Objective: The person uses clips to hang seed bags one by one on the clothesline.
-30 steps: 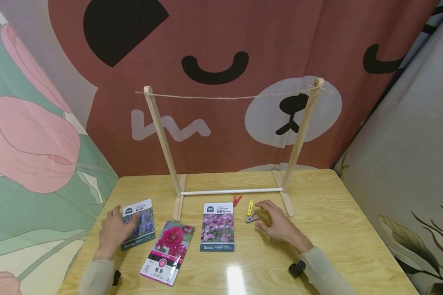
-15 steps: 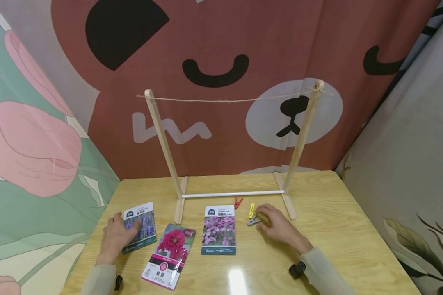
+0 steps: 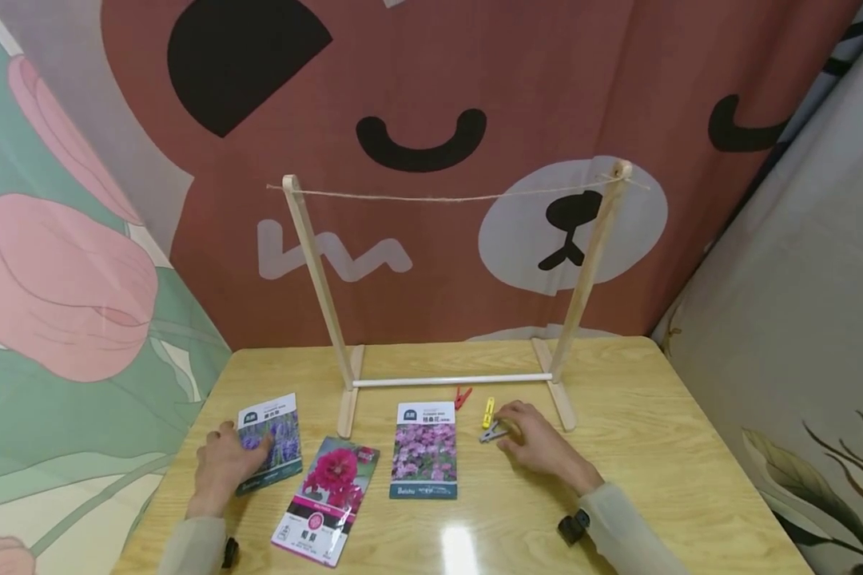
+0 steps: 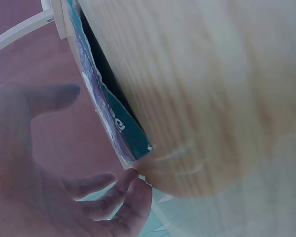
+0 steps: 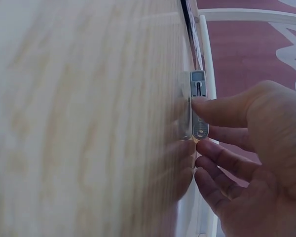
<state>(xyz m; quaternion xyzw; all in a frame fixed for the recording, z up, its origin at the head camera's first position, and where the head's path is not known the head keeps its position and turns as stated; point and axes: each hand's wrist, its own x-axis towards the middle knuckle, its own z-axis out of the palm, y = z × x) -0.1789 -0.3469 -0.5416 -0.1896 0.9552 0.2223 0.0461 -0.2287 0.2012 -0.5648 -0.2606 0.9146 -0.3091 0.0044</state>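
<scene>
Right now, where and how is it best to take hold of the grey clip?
The grey clip is probably best pinched by its two splayed handles, coming from the right: it lies on the table, narrow end pointing left, handles opening toward the right hand.

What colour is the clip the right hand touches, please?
Grey clip, clearest in the right wrist view.

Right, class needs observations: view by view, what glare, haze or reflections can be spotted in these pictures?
Head view: a bright patch of glare on the table, at the bottom edge near the middle; left wrist view: hazy and pale, with the left hand looking washed out; right wrist view: dark, blurry reflections of the fingers on the tabletop, plus a paler one beside the grey clip.
</scene>
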